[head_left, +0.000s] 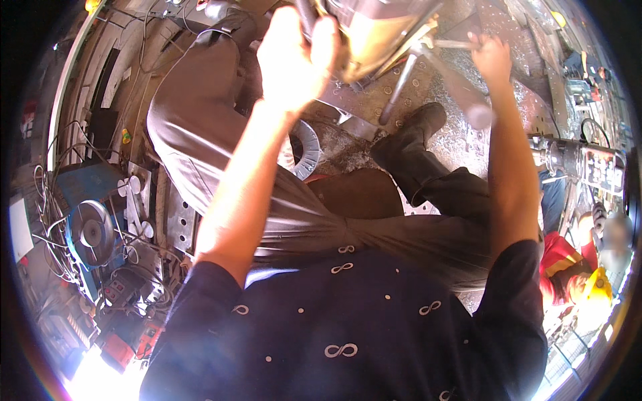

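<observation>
At the top centre, a machine (378, 33) with a yellowish, shiny body is blurred and partly cut off by the picture's edge. My left hand (294, 63) is closed around a dark bar-like handle (305, 15) at its left side. On the machine's right side, a spoked lever handle fans out from a hub (420, 49). One spoke (399, 90) points down with a dark tip, and another (461, 90) ends in a rounded, blurred knob. My right hand (491, 57) grips the end of a third spoke (456, 44).
A metal plate (414, 80) with round marks lies under the machine. My boot (408, 134) rests beside it. A blue machine with a round disc (92, 232) stands at left among cables. At right are a cylindrical machine (582, 160) and a person in a yellow helmet (597, 286).
</observation>
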Demonstrator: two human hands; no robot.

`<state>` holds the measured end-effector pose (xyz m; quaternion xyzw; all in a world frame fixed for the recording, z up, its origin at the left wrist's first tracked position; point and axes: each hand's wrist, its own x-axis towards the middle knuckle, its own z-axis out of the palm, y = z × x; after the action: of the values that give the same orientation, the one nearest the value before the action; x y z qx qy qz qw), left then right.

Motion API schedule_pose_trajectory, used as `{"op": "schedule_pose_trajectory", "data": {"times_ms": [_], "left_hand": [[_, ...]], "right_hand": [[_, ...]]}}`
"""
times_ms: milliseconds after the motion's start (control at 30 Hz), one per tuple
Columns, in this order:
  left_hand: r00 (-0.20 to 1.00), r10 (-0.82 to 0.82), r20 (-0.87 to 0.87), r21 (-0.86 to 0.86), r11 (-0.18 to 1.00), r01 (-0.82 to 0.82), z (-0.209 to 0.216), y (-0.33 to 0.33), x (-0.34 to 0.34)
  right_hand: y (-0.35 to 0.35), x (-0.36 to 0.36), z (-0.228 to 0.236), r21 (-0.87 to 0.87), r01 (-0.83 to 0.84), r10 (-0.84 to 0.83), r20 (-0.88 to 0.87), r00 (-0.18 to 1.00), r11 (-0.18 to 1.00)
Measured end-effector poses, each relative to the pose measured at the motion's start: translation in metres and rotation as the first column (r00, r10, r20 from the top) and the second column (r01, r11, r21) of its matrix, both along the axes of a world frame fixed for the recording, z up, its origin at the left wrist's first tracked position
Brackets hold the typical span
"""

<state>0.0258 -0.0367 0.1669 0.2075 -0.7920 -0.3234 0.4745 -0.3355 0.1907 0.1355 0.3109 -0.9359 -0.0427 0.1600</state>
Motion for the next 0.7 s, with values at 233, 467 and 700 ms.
{"op": "schedule_pose_trajectory", "data": {"times_ms": [233, 467, 700], "left_hand": [[0.995, -0.093, -0.022, -0.033, 0.995, 0.092, 0.003, -0.010, -0.003], [1.000, -0.006, -0.027, -0.195, 0.981, 0.001, -0.007, 0.021, 0.009], [0.985, -0.158, 0.066, -0.018, 0.987, 0.160, -0.001, 0.017, 0.023]], "right_hand": [[0.012, 0.006, 0.001, -0.054, 0.073, -0.077, -0.073, 0.994, 0.996], [-0.039, 0.066, -0.069, -0.720, -0.119, 0.211, 0.039, 0.977, 0.684], [-0.021, 0.117, -0.131, -0.371, 0.060, 0.180, 0.579, 0.795, 0.927]]}}
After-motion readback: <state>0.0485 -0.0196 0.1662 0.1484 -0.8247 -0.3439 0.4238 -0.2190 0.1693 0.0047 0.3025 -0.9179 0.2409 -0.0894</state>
